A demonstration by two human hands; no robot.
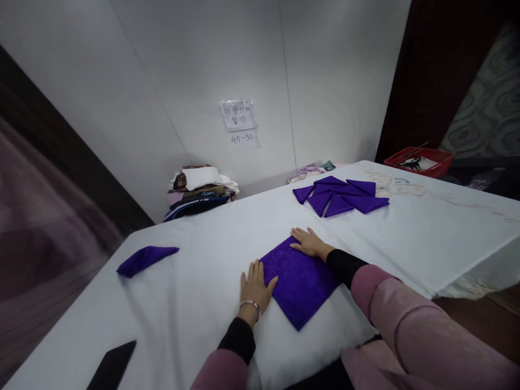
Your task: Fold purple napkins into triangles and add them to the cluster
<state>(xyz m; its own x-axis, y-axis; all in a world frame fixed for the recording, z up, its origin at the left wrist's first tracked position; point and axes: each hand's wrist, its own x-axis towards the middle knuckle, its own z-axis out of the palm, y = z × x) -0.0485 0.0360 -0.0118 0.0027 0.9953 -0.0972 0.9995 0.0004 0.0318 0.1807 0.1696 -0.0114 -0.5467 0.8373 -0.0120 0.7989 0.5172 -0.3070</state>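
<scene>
A purple cloth napkin lies flat on the white-covered table, folded to a square with one corner toward me. My left hand rests at its left corner, fingers stretched out and the thumb on the cloth. On the far corner lies my right hand, its fingers spread flat. Neither hand grips anything. Farther back, several purple napkins folded into triangles overlap in a group. Another folded purple napkin sits apart at the left.
A stack of folded clothes stands by the wall beyond the table's far edge. At the back right is a red plastic basket with items inside. A dark flat object lies at the near left. Paper signs hang on the wall.
</scene>
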